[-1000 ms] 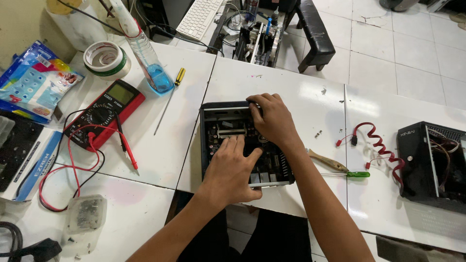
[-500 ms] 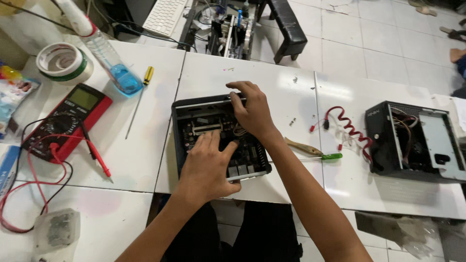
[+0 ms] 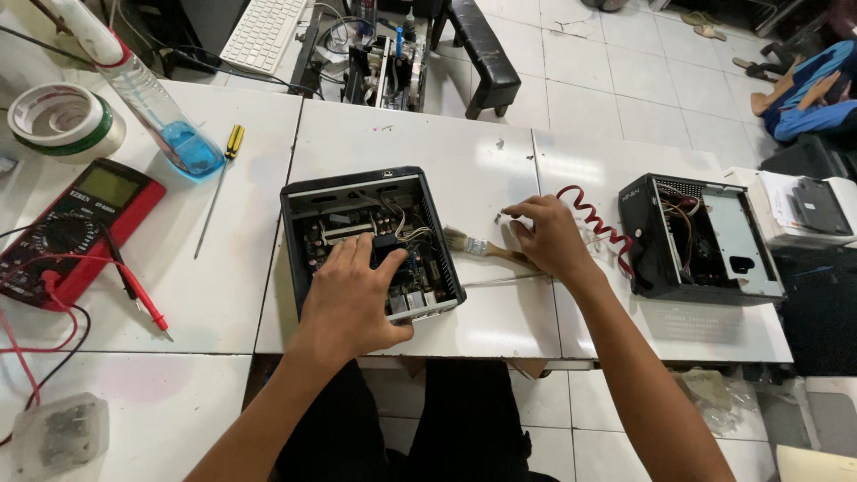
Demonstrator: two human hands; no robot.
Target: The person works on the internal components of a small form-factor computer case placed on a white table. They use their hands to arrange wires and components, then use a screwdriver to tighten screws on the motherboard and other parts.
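black open cases: two (image 3: 370, 241) (image 3: 696, 236); one brush (image 3: 482, 247)

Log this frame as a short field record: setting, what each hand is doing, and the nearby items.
Setting: white tabletop with electronics repair gear
Left hand: resting inside the open black computer case, fingers on its board parts
Right hand: on the table right of the case, fingertips pinching something too small to identify
Beside right hand: paintbrush, red coiled cable
Far right: second open case
Left side: red multimeter, tape roll, yellow-handled screwdriver
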